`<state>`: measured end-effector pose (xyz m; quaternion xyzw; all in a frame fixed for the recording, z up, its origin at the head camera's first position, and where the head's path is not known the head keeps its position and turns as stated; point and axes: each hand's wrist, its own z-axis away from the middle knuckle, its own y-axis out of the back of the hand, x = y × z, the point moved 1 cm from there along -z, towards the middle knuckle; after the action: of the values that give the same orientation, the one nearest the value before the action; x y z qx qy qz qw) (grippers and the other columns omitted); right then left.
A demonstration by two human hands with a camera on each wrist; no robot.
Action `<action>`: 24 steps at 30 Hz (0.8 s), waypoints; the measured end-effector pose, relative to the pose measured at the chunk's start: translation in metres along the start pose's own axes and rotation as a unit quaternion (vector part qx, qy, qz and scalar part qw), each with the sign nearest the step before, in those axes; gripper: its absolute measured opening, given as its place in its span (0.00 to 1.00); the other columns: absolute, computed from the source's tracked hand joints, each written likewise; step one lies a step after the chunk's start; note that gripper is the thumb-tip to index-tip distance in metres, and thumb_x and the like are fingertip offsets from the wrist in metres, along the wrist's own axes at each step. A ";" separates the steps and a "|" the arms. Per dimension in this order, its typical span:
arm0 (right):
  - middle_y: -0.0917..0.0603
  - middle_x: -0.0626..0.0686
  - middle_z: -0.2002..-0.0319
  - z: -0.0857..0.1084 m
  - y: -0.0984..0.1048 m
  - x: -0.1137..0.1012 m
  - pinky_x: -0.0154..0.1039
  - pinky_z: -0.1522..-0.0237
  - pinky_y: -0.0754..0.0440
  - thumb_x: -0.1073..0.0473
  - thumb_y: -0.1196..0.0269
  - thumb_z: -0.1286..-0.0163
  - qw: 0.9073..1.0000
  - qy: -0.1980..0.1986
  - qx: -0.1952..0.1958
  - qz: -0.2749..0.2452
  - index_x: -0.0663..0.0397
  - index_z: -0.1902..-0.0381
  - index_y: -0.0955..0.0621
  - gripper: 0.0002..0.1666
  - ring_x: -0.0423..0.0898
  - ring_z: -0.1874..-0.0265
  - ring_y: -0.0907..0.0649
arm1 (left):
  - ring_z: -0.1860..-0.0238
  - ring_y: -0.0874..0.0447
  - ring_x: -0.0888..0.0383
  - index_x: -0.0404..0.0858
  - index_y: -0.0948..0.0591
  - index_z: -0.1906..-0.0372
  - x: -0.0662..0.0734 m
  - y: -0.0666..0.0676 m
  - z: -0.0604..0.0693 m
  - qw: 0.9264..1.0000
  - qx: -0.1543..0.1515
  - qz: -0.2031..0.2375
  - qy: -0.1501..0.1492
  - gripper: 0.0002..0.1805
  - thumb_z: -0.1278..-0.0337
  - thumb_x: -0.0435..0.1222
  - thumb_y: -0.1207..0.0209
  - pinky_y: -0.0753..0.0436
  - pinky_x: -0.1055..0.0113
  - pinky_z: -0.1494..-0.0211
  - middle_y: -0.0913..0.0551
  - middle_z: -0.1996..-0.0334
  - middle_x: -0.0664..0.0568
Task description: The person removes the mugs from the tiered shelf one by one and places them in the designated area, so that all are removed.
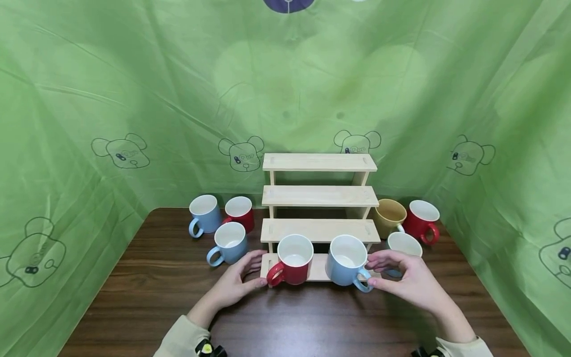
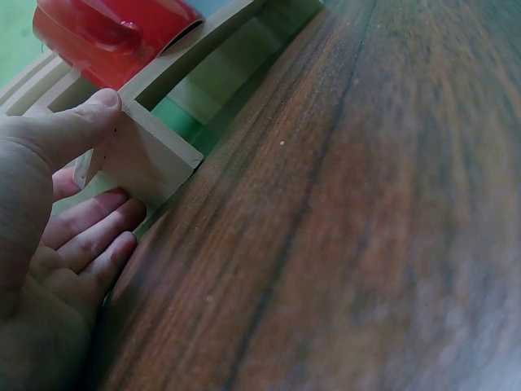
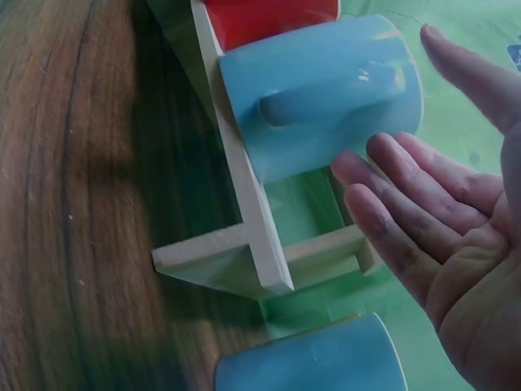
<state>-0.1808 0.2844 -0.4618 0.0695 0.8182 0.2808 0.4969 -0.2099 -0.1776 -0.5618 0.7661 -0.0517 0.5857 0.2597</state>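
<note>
A red mug [image 1: 295,263] and a light blue mug [image 1: 347,263] stand upright, side by side, on the lowest step of a wooden tiered shelf [image 1: 320,230]. My left hand [image 1: 238,282] holds that step's left end, its thumb [image 2: 94,114] at the front corner and the index finger behind the board. The other fingers lie loosely below, beside the side panel. At the blue mug's right side, my right hand [image 1: 408,277] is spread, its fingers [image 3: 407,195] extended near the mug wall and the thumb apart from it. Nothing lies in its grasp.
On the dark wooden table [image 1: 285,327], left of the shelf, are two blue mugs [image 1: 206,215] [image 1: 232,243] and a red mug [image 1: 241,213]. To the right stand a yellow mug [image 1: 389,218], a red mug [image 1: 421,220] and a partly hidden blue mug [image 1: 403,244]. Green cloth [image 1: 285,89] hangs behind.
</note>
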 end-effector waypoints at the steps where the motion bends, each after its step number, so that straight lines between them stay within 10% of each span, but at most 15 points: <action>1: 0.07 0.49 0.55 0.000 -0.001 0.000 0.36 0.52 0.09 0.65 0.17 0.38 1.000 -0.001 -0.003 0.000 0.50 0.46 0.12 0.23 0.48 0.57 0.07 | 0.28 0.20 0.46 0.42 0.30 0.20 0.000 0.000 0.000 1.000 0.000 0.000 -0.001 0.38 0.28 0.38 0.27 0.22 0.52 0.23 0.19 0.29 0.46; 24: 0.07 0.56 0.51 -0.001 0.000 0.009 0.36 0.52 0.08 0.76 0.25 0.35 0.998 0.046 -0.008 -0.042 0.67 0.44 0.12 0.21 0.45 0.57 0.07 | 0.28 0.20 0.46 0.39 0.31 0.20 0.001 0.001 0.000 1.000 0.002 -0.008 0.006 0.39 0.29 0.39 0.26 0.22 0.52 0.23 0.19 0.29 0.46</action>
<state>-0.1860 0.2874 -0.4686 0.0185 0.8401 0.2689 0.4708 -0.2102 -0.1779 -0.5604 0.7637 -0.0426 0.5880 0.2631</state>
